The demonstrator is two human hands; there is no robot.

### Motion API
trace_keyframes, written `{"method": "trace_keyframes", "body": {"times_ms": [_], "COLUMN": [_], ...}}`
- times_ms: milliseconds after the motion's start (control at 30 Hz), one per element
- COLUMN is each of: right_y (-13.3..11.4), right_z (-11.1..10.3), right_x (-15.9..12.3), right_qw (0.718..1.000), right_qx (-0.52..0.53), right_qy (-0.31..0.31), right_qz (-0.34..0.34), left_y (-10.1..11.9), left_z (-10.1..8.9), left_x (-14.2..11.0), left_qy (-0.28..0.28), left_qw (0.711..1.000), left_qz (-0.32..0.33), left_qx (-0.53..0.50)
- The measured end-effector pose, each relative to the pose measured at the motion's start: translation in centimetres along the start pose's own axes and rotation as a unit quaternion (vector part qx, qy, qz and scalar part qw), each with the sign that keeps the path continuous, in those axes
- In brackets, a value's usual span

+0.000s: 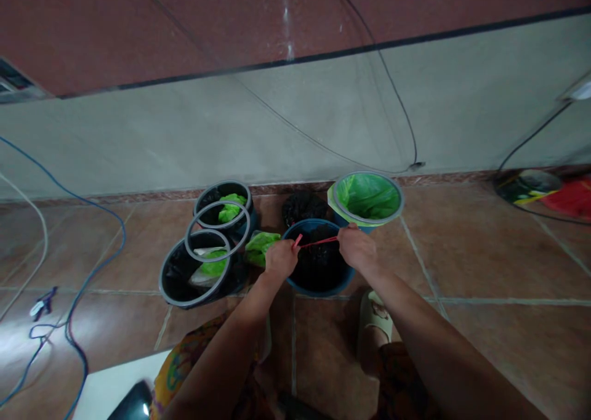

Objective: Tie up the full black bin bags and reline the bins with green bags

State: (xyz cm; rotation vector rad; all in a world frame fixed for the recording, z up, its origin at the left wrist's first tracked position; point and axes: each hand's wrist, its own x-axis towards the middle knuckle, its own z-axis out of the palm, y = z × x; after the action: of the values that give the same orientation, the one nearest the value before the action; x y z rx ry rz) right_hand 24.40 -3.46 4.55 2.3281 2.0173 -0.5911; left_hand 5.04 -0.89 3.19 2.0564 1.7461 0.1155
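- Left hand (281, 258) and right hand (357, 247) both pinched on red string (318, 242), pulled taut; fingertips partly hidden.
- String spans over blue bin (318, 294), near rim partly behind left hand.
- Black bag (321, 275) inside bin; folds too dark to make out.
- Black bundle (303, 207) behind bin, contents unclear.
- Dark object (132, 403) on white board (117, 374), both cut off by bottom edge.
- Red item (572, 197) cut off at right.
- Brown tile floor (498, 340), pale grout; wall (184, 137) grey-green below, dull red above.
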Motion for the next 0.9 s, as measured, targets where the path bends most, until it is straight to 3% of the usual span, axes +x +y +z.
{"method": "trace_keyframes", "body": {"times_ms": [67,133,200,300,367,500,633,733,833,900], "right_y": [0.2,0.1,-0.1,-0.5,-0.7,-1.1,-1.5,-1.5,-1.3,-1.1], "right_z": [0.0,-0.2,-0.6,-1.3,-1.6,-1.7,-1.6,-1.6,-1.5,-1.0], "right_x": [0.2,0.4,0.5,0.4,0.2,-0.3,-0.3,0.1,0.5,0.6], "right_qw": [1.0,1.0,1.0,0.998,0.993,0.956,0.934,0.919,0.901,0.904], "right_qx": [-0.008,-0.009,-0.006,0.029,0.087,0.244,0.31,0.365,0.43,0.427], "right_qy": [0.001,-0.004,-0.009,-0.008,-0.02,-0.098,-0.086,-0.053,-0.006,-0.015], "right_qz": [0.01,0.0,-0.019,-0.05,-0.079,-0.133,-0.156,-0.139,-0.059,-0.026], "left_y": [-0.2,-0.1,0.4,1.0,1.1,0.9,0.6,0.5,0.3,0.3], "left_z": [0.3,0.4,0.5,0.8,1.1,1.7,2.0,2.2,2.1,1.9], "left_x": [0.5,0.8,0.9,0.8,0.8,1.0,1.1,1.0,1.0,1.0], "left_qy": [-0.025,-0.045,-0.059,-0.085,-0.09,-0.097,-0.106,-0.099,-0.088,-0.083], "left_qw": [0.99,0.957,0.901,0.793,0.775,0.83,0.893,0.911,0.914,0.912], "left_qz": [-0.038,-0.066,-0.079,-0.077,-0.065,0.035,0.145,0.165,0.176,0.174], "left_qx": [-0.134,-0.28,-0.423,-0.598,-0.623,-0.549,-0.412,-0.365,-0.356,-0.363]}}
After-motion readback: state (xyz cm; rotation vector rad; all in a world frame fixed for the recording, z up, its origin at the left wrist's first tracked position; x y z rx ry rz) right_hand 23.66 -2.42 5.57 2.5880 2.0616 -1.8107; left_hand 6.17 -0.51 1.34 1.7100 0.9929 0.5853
